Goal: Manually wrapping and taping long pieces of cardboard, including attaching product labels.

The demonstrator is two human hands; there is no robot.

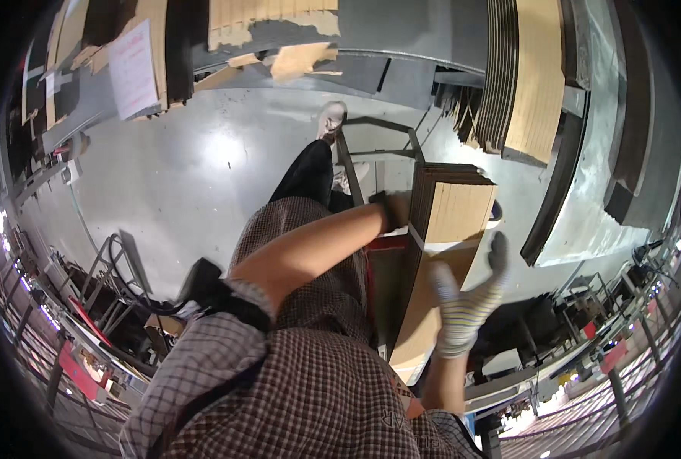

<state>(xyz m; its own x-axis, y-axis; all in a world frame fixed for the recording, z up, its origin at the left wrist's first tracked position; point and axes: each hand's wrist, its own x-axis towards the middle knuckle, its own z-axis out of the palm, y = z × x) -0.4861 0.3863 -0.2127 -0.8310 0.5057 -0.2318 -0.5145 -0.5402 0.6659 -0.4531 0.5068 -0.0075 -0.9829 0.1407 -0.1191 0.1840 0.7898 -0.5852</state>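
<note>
A long stack of flat brown cardboard sheets [449, 213] stands on edge at my right side, with a pale band [453, 246] across it. It rests at a metal-framed cart [378, 121]. My left arm reaches across my body, and my left hand [400, 211], dark-cuffed at the wrist, is against the near side of the stack. Its fingers are blurred and partly hidden. In a striped knit glove with dark fingertips, my right hand [465, 310] hovers over or beside the stack, fingers spread and nothing in them. Whether it touches the cardboard, I cannot tell.
Ahead, cardboard stacks [273, 21] lie on a dark bench, with torn pieces at its edge. More upright sheets [535, 84] stand at the far right, beside a grey metal surface [585, 199]. A white paper sheet [134, 70] hangs at the far left. Grey floor [180, 168] lies below.
</note>
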